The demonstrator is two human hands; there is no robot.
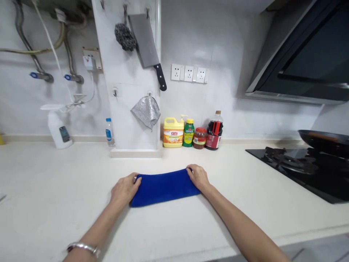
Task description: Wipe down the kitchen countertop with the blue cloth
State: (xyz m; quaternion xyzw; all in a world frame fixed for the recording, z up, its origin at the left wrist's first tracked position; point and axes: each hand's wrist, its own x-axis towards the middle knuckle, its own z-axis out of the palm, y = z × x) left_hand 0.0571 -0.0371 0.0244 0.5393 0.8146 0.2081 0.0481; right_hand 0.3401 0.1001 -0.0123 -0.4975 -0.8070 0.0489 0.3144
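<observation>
A blue cloth [165,188], folded into a long flat strip, lies on the white countertop [169,233]. My left hand [125,189] pinches its upper left corner between thumb and fingers. At the opposite end, my right hand [198,177] grips the upper right corner in the same way. Between the two hands the cloth is stretched fairly straight, its right end a little farther back than its left. A silver bangle [83,248] circles my left wrist.
Along the wall stand a yellow detergent jug [173,134], a green bottle [188,134], a red-lidded jar [200,139] and a dark sauce bottle [214,133]. A cleaver [144,42] hangs above. Rightward is a gas stove [300,167] with a wok [325,142]; a spray bottle [58,129] stands left.
</observation>
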